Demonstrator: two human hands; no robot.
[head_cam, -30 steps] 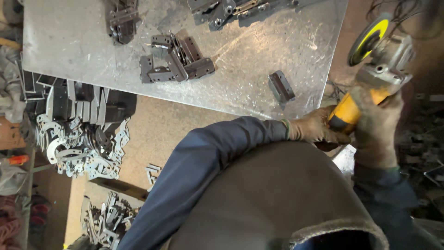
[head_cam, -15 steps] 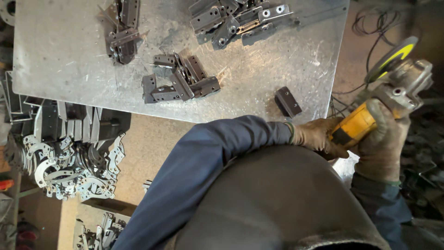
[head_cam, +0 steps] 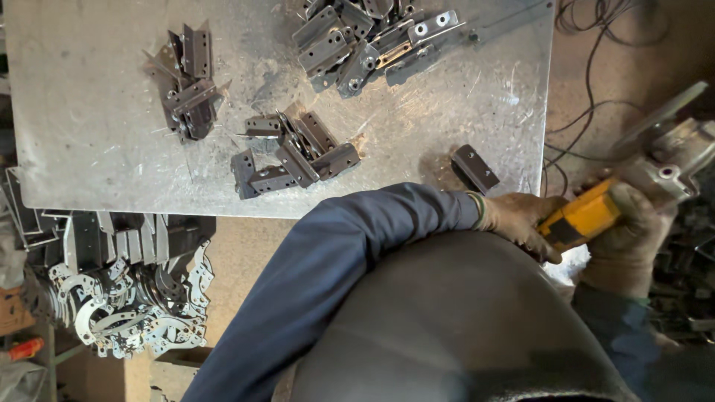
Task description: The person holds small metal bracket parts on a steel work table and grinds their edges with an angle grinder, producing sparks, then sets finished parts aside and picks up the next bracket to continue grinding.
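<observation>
Filling the upper part of the view, a scratched grey sheet-metal worktop [head_cam: 112,149] is seen from above, and a dark leather apron [head_cam: 447,327] takes up the lower middle. Below the worktop's left edge, a heap of flat curved pale-metal cut-outs [head_cam: 126,305] is piled beside a row of dark upright plates [head_cam: 112,242]. On the worktop, a cluster of shiny folded steel brackets with holes [head_cam: 372,41] lies at the top edge, a smaller group of dark angle brackets [head_cam: 294,152] rests near the middle, and another dark group [head_cam: 186,82] lies to the left of it. A single dark bracket [head_cam: 474,167] is set apart near the front right edge, just beyond the left hand. Off the right side of the worktop, a yellow-bodied angle grinder with a grey metal head and round disc [head_cam: 640,175] is held over the floor, where black cables [head_cam: 588,97] trail. The gloved left hand [head_cam: 521,219], reaching across the body in a blue sleeve [head_cam: 335,260], is wrapped closed around the yellow rear of the grinder. The gloved right hand [head_cam: 625,238] is closed around the body nearer the head.
</observation>
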